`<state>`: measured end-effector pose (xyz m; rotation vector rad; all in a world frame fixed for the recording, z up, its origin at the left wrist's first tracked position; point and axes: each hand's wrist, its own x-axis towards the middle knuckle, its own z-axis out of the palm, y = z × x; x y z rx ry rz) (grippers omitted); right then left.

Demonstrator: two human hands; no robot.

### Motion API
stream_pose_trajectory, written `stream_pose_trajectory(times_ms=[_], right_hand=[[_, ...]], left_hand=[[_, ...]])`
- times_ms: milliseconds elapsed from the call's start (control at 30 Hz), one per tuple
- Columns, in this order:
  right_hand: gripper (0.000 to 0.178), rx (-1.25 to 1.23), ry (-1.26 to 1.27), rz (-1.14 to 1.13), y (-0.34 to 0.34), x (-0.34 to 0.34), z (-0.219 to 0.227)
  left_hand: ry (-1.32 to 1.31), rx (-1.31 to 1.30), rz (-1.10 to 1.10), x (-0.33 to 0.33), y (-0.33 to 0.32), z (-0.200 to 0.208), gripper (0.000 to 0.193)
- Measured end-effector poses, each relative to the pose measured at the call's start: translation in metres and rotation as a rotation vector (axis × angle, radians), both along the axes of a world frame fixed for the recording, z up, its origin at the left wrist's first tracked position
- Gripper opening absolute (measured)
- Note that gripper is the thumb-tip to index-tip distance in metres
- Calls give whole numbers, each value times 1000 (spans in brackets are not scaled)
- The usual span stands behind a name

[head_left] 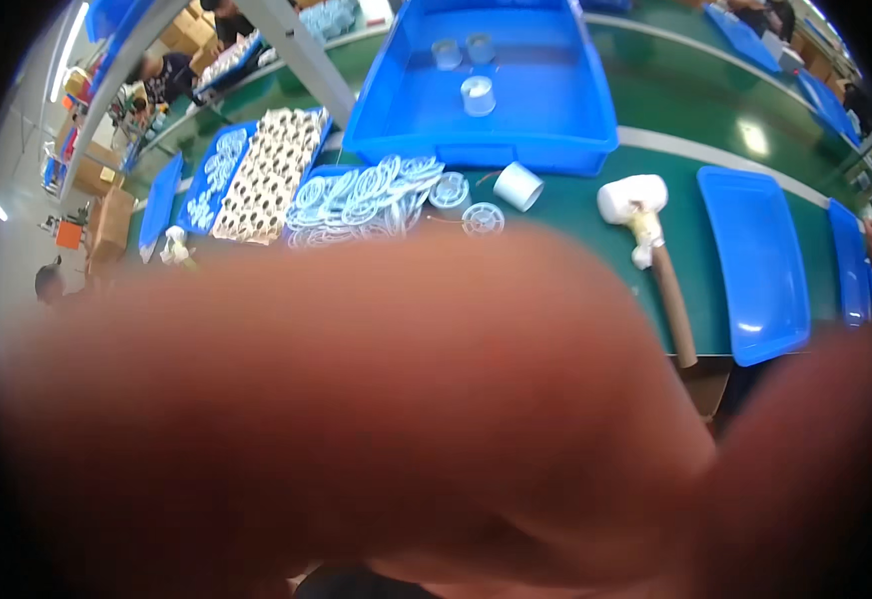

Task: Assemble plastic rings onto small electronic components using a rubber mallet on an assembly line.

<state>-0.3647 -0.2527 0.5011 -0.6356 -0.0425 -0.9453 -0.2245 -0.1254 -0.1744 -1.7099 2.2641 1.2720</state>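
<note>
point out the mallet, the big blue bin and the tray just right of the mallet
Mallet (667,284): head view, on its brown handle.
Big blue bin (533,85): head view, inside floor.
Tray (758,258): head view, inside floor.

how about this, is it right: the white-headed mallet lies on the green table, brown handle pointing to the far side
Not quite: the head view shows the brown handle pointing to the near side. The mallet does lie on the green table.
</note>
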Motion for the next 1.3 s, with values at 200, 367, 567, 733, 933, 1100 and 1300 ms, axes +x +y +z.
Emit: stream_pose_trajectory(times_ms=[200,367,567,733,933,1100,1300], right_hand=[[39,174,238,261,-17,6,-1],[40,161,437,498,-124,143,42],[23,-740,814,-323,-90,121,35],[23,-1348,843,-587,-58,94,-43],[59,-777,1685,-889,-104,70,-186],[54,-789,1563,-793,-109,68,-175],[51,-1188,1702,-986,-184,44,-189]], left_hand=[[-17,227,678,-3,-26,19,56],[108,50,694,77,-156,77,53],[229,-57,635,65,-94,123,47],[323,-234,574,58,-46,148,42],[535,-44,472,64,-28,351,35],[673,-671,635,54,-61,464,36],[495,-910,773,38,-178,464,77]])
